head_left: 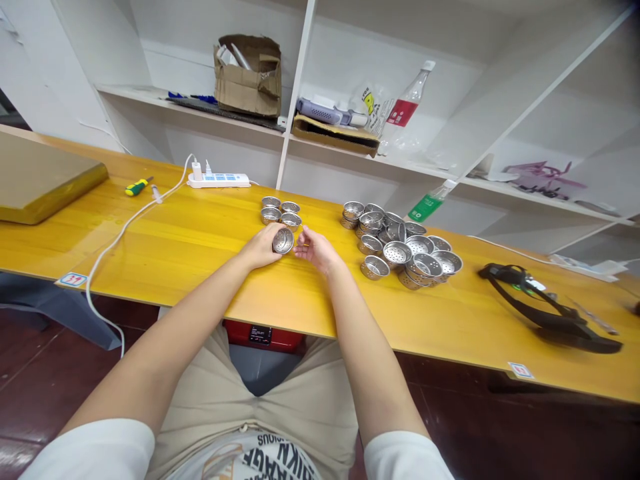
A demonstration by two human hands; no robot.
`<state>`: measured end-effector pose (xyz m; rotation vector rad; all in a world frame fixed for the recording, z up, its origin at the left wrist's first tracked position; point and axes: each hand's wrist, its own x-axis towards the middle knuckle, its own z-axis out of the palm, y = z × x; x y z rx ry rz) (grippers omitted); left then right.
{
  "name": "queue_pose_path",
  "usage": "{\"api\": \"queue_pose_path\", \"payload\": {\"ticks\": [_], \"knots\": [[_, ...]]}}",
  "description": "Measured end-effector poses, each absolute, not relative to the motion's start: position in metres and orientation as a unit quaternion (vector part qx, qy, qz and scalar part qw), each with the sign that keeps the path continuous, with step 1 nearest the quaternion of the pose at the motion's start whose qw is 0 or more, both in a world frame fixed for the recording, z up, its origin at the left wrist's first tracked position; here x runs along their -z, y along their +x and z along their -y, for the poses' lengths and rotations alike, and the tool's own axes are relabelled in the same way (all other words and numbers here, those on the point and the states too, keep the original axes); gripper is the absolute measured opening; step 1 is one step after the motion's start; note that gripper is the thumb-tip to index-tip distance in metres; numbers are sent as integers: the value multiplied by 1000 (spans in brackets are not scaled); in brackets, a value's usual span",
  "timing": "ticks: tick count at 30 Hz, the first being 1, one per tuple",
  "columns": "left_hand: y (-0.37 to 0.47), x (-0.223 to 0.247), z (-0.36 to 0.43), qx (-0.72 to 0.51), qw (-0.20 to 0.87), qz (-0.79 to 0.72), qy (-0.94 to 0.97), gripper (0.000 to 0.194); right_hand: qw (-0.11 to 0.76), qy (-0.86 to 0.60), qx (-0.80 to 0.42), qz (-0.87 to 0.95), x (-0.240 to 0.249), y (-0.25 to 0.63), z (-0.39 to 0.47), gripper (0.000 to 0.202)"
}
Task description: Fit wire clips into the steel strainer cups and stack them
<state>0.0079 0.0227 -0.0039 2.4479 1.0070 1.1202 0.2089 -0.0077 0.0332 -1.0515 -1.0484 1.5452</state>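
My left hand (262,247) is closed round a small perforated metal strainer cup (283,241), its open mouth tilted toward me. Just to its right, my right hand (314,248) is raised with fingers apart and slightly curled, holding nothing. Beyond the hands, several like metal cups (271,214) stand close together in a small group on the yellow table (310,303). To the right sits a larger cluster of perforated metal cups (397,253), some stacked in others. One cup (375,267) stands at the near left edge of that cluster.
A white power strip (219,181) with a cable and a green-yellow screwdriver (137,187) lie at the back left. A black headset-like strap (550,313) rests at the right. Behind the cluster is a green-labelled bottle (427,205). Shelves hold a cardboard box (249,83).
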Motion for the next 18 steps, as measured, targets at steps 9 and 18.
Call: {"api": "queue_pose_path", "payload": {"ticks": [9,18], "knots": [[8,4,-23,-381,125,-325,857,64,479,-425,-580,504,-25,202,4,63],[9,3,-21,-384,102,-308,864,62,456,-422,-563,544,-14,196,0,67]]}}
